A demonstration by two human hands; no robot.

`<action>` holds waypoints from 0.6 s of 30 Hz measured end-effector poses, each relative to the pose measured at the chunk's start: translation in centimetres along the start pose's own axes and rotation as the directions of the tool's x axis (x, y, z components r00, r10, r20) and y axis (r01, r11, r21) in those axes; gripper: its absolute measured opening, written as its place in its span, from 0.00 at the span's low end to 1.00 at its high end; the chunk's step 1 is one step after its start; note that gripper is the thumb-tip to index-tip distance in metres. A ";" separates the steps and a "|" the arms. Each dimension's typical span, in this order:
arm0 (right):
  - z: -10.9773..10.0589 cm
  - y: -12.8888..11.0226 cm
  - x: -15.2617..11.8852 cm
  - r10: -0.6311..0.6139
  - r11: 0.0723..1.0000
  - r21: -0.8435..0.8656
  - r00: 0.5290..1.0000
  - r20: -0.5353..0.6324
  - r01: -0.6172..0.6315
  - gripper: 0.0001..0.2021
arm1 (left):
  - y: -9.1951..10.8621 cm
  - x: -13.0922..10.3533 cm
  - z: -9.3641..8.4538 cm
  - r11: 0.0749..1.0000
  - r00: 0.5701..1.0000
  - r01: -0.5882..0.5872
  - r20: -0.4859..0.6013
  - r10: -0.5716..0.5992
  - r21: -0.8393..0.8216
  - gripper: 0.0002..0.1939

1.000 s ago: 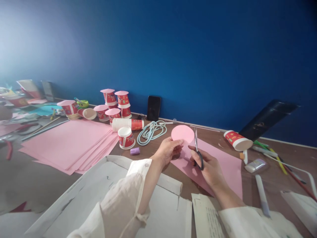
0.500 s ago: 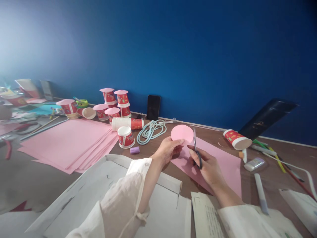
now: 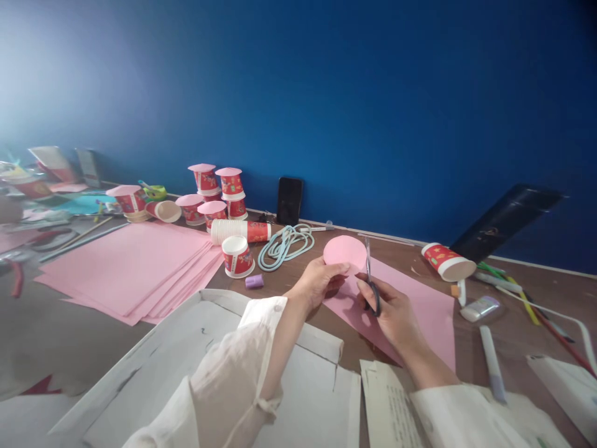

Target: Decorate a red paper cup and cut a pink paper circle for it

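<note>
My left hand (image 3: 318, 280) pinches the lower edge of a round pink paper disc (image 3: 345, 252), thumb on top. In my right hand (image 3: 394, 311) is a pair of scissors (image 3: 374, 297) with dark handles, its blades pointing up along the disc's right edge. The blades look nearly closed; whether they touch the paper I cannot tell. Beneath both hands lies a pink sheet of paper (image 3: 422, 305) on the brown table.
To the left are a stack of pink sheets (image 3: 116, 267), red paper cups with pink discs (image 3: 212, 211), a single cup (image 3: 237, 258) and a coiled blue cord (image 3: 284, 247). A white box lid (image 3: 177, 361) lies in front. A phone (image 3: 289, 200) leans on the blue wall.
The disc and both hands have shifted very slightly to the right in view. The grip on the disc and the scissors is the same.
</note>
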State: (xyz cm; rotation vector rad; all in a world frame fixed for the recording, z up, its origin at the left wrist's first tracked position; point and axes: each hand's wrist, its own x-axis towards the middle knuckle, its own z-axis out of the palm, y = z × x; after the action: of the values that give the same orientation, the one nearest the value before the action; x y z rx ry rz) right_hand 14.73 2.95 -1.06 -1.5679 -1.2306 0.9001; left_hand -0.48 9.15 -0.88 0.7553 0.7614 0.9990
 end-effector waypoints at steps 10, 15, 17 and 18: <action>0.1 0.2 0.1 -0.008 1.000 -0.013 1.000 -0.013 0.008 0.29 | -0.1 0.0 0.0 1.000 1.000 0.016 0.000 -0.016 0.021 0.22; 0.0 0.0 -0.1 0.006 1.000 -0.016 1.000 -0.001 -0.006 0.29 | -0.1 0.0 0.0 1.000 1.000 0.004 -0.002 -0.004 0.008 0.20; 0.0 -0.1 -0.2 0.016 1.000 -0.012 1.000 -0.003 -0.016 0.29 | -0.1 0.1 0.0 1.000 1.000 0.001 0.002 -0.001 0.002 0.20; 0.0 -0.1 -0.2 0.021 1.000 -0.011 1.000 -0.004 -0.021 0.29 | -0.1 0.1 -0.1 1.000 1.000 0.000 0.003 0.000 0.001 0.20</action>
State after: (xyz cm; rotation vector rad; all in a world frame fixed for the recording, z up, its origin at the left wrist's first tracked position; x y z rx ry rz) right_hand 14.66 2.78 -0.92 -1.5938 -1.2199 0.9047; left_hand -0.43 9.22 -1.04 0.7572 0.7597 0.9972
